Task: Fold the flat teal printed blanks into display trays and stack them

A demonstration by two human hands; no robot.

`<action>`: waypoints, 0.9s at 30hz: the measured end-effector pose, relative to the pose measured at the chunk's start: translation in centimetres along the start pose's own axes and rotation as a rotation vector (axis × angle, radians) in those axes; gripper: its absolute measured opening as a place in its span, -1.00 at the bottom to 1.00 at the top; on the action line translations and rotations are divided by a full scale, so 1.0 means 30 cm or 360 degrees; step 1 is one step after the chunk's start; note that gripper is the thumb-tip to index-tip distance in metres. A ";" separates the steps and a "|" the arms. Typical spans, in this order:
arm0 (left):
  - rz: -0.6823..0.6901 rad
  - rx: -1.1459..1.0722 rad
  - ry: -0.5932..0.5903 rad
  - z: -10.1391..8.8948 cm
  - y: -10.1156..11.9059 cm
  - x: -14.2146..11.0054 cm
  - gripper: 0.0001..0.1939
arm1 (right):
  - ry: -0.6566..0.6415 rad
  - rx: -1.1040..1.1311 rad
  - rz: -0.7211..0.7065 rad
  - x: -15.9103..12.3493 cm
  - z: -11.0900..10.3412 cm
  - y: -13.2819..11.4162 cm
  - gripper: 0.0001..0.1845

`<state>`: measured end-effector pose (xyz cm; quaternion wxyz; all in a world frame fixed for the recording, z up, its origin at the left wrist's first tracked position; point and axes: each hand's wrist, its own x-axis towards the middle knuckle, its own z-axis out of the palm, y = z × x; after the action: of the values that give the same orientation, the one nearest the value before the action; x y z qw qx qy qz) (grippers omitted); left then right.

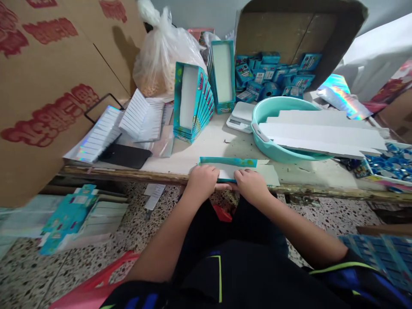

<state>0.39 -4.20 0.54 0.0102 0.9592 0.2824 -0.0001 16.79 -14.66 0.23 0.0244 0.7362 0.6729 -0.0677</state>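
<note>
Gripped between fingers and thumbs of the left hand (204, 179) and right hand (252, 182), both partly closed, a partly folded carton (228, 162) is held at the tabletop's (206, 148) front edge. Behind it, nested open boxes (189, 101) are stacked beside more trays (223, 73); to the right, flat white card (322, 131) is laid across a turquoise basin (273, 148).

Count: hands, 2 (left hand (204, 179), right hand (252, 183)). Partly folded tray (227, 161), 1. Nested teal box stacks, 2 (fanned stack (201, 103), upright stack (222, 71)). Basin (277, 151), 1. Scale (241, 112), 1. Black slab (127, 156), 1. Tied clear bag (170, 51), 1. Small blue boxes (244, 73): many, overlapping; exact number unreadable.
</note>
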 end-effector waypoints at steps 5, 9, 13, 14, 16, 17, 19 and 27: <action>-0.0003 0.0045 -0.0070 0.011 -0.010 0.011 -0.43 | -0.0026 0.0012 -0.0005 0.015 0.004 0.001 -0.58; -0.0012 0.0044 -0.0063 0.013 -0.016 0.012 -0.40 | -0.0064 0.0025 0.0103 0.008 -0.016 -0.020 -0.60; -0.0025 0.0008 -0.0016 0.014 -0.012 0.015 -0.40 | -0.0062 0.0253 -0.0100 -0.012 -0.090 0.020 -0.71; -0.0040 0.0003 0.0002 0.015 -0.010 0.015 -0.40 | -0.0009 0.0348 -0.0217 -0.011 -0.113 0.045 -0.75; -0.0063 0.0002 0.0032 0.018 -0.007 0.017 -0.39 | 0.0155 0.0447 -0.0354 0.009 -0.153 0.106 -0.70; -0.0064 0.0004 0.0035 0.019 -0.006 0.018 -0.38 | 0.0211 0.0425 -0.0347 0.027 -0.164 0.136 -0.65; -0.0051 0.0006 0.0027 0.022 -0.006 0.019 -0.36 | 0.0145 0.0312 -0.0259 0.076 -0.167 0.188 -0.62; 0.0010 -0.0135 0.0071 0.025 -0.010 0.019 -0.35 | -0.0158 0.0334 -0.0171 0.159 -0.064 0.236 -0.76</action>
<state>0.70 -3.65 -0.20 0.0446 0.9586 0.2792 0.0334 24.37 -10.36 1.09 -0.0232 0.6933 0.6986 -0.1753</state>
